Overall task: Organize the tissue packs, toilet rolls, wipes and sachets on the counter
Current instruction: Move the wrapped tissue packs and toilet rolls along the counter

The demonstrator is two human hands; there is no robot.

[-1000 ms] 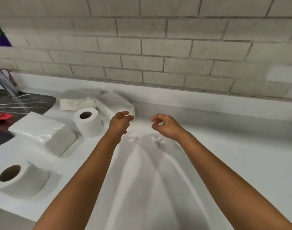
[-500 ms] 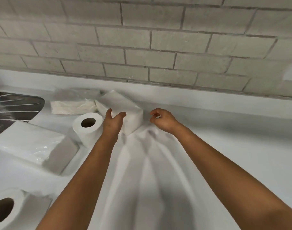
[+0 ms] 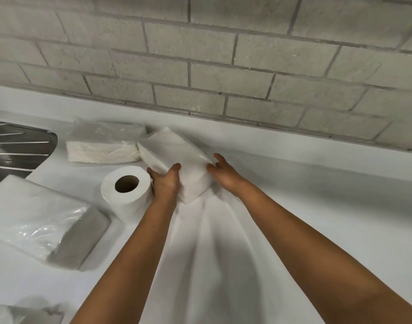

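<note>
A white plastic-wrapped tissue pack [image 3: 174, 155] lies at an angle near the back of the white counter [image 3: 294, 218]. My left hand [image 3: 165, 183] grips its near left edge, thumb on top. My right hand [image 3: 221, 171] holds its right corner with fingers spread along the side. A toilet roll [image 3: 126, 190] stands just left of my left hand. Behind it lies a flatter, partly open tissue pack [image 3: 104, 146]. A large wrapped pack [image 3: 38, 218] sits at the left front. Another roll [image 3: 3, 314] shows at the bottom left corner.
A steel sink drainer [image 3: 15, 153] lies at the far left. A grey brick wall [image 3: 223, 54] rises behind the counter's raised back ledge. The counter stretches right of my arms.
Both hands have reached forward and closed in on the angled tissue pack, left hand taking its near edge and right hand its right corner. The view has moved closer.
</note>
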